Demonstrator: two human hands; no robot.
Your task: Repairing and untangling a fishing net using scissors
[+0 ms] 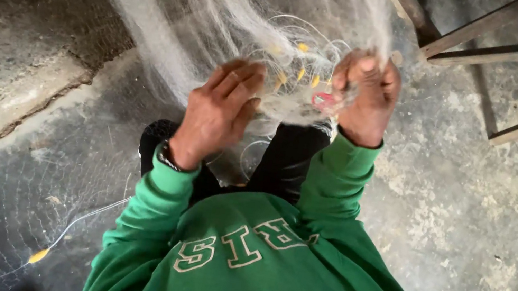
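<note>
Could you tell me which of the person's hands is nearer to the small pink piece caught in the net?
Right. The right hand grips netting right beside the small pink piece; the left hand is farther left.

A pale whitish fine-mesh fishing net carries small yellow floats and one pink piece. The long-sleeved sweatshirt is bright green with cream-outlined letters; the mottled concrete floor is grey.

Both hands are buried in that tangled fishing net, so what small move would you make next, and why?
Probably the left hand should tease one strand out of the net bunch, since the right hand grips it tight and small yellow floats sit knotted between them.
</note>
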